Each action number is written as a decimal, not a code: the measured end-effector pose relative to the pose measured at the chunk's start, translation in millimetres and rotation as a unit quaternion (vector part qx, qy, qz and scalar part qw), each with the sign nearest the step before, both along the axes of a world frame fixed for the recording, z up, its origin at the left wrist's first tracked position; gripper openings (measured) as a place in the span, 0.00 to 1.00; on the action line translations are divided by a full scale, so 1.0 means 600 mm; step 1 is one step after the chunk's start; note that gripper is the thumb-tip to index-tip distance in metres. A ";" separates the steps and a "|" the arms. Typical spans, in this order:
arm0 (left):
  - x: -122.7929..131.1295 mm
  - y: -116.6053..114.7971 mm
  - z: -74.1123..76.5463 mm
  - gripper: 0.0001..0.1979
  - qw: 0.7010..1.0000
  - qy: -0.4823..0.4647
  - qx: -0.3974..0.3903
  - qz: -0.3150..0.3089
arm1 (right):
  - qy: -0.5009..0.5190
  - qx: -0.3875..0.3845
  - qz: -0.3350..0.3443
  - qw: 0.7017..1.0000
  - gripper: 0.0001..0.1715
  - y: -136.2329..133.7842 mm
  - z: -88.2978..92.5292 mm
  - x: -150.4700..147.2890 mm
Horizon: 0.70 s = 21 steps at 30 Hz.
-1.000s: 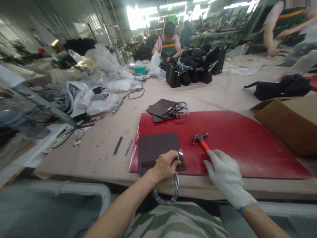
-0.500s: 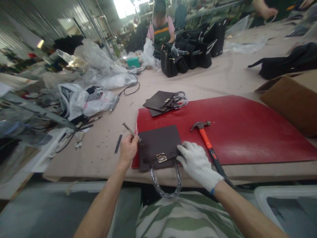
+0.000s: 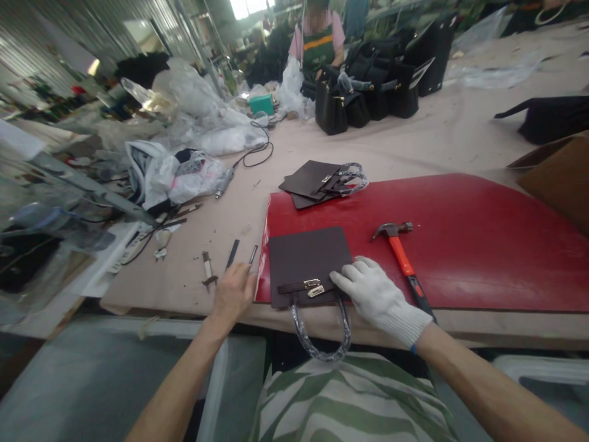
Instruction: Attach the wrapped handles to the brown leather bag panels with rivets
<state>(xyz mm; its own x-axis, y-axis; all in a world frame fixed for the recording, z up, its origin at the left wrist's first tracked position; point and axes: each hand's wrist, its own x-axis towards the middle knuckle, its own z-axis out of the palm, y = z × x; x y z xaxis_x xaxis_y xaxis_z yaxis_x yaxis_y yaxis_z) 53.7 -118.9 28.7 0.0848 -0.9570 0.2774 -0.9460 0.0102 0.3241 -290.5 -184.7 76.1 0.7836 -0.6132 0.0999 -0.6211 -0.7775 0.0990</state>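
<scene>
A dark brown leather bag panel (image 3: 309, 255) lies at the table's front edge. Its gold-coloured clasp (image 3: 315, 287) is near the lower side, and a plastic-wrapped handle (image 3: 322, 351) hangs toward my body. My right hand (image 3: 370, 290), in a white knitted glove, rests with its fingers stretched over the panel's right edge. Left of the panel, my bare left hand (image 3: 235, 290) is closed low over the table. A thin metal rod (image 3: 253, 253) sticks up past its fingertips; the rod's lower end is hidden. Beside that hand lie a pale-handled tool (image 3: 207, 265) and a dark strip (image 3: 233, 252).
A claw hammer (image 3: 399, 248) with an orange handle lies on the red mat (image 3: 478, 245). More brown panels (image 3: 309, 178) are stacked behind. Black bags (image 3: 368, 92) stand farther back before a person (image 3: 319, 46). A cardboard box (image 3: 559, 178) is right, plastic bags (image 3: 193, 178) left.
My left hand has moved off the panel, down and left, and let go of the tool, which now lies on the table. The panel's clasp strap sits differently. My right hand stays on the panel.
</scene>
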 end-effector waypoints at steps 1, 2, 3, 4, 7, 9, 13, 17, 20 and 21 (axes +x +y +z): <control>-0.031 0.005 0.003 0.13 0.996 0.030 -0.013 -0.080 | -0.001 0.001 0.007 1.000 0.22 -0.001 -0.005 -0.001; -0.059 0.009 0.007 0.11 0.988 0.044 -0.015 -0.145 | -0.003 0.005 0.011 1.000 0.21 -0.002 -0.009 -0.002; -0.083 0.012 0.011 0.10 0.982 0.033 -0.007 -0.187 | -0.008 0.010 0.013 1.000 0.20 -0.002 -0.013 -0.003; -0.102 0.013 0.016 0.09 0.978 0.011 0.004 -0.207 | -0.017 0.014 0.016 1.000 0.19 -0.003 -0.017 -0.003; -0.124 0.009 0.025 0.08 0.972 -0.082 0.037 -0.219 | -0.065 0.028 0.018 0.997 0.17 -0.003 -0.025 -0.003; -0.119 0.005 0.025 0.09 0.960 -0.139 0.037 -0.240 | -0.096 0.040 0.021 0.994 0.17 -0.005 -0.029 -0.004; -0.089 0.000 0.011 0.09 0.935 -0.170 -0.032 -0.309 | -0.155 0.065 0.043 0.985 0.17 -0.012 -0.039 -0.008; -0.057 0.001 -0.009 0.13 0.916 -0.089 -0.111 -0.375 | -0.203 0.082 0.085 0.972 0.15 -0.016 -0.052 -0.013; -0.050 0.007 -0.018 0.16 0.909 -0.045 -0.162 -0.381 | -0.242 0.090 0.084 0.963 0.17 -0.009 -0.048 -0.014; -0.051 0.009 -0.020 0.16 0.913 -0.033 -0.170 -0.370 | -0.260 0.101 0.068 0.958 0.19 -0.005 -0.041 -0.014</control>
<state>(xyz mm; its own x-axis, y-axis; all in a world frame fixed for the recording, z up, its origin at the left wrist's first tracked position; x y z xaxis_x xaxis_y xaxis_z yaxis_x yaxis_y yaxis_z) 22.8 -113.3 16.5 -0.5770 -0.6034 0.5503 -0.6569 0.7434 0.1263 -299.2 -187.6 51.4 0.7343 -0.5574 0.3874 -0.4378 -0.8250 -0.3573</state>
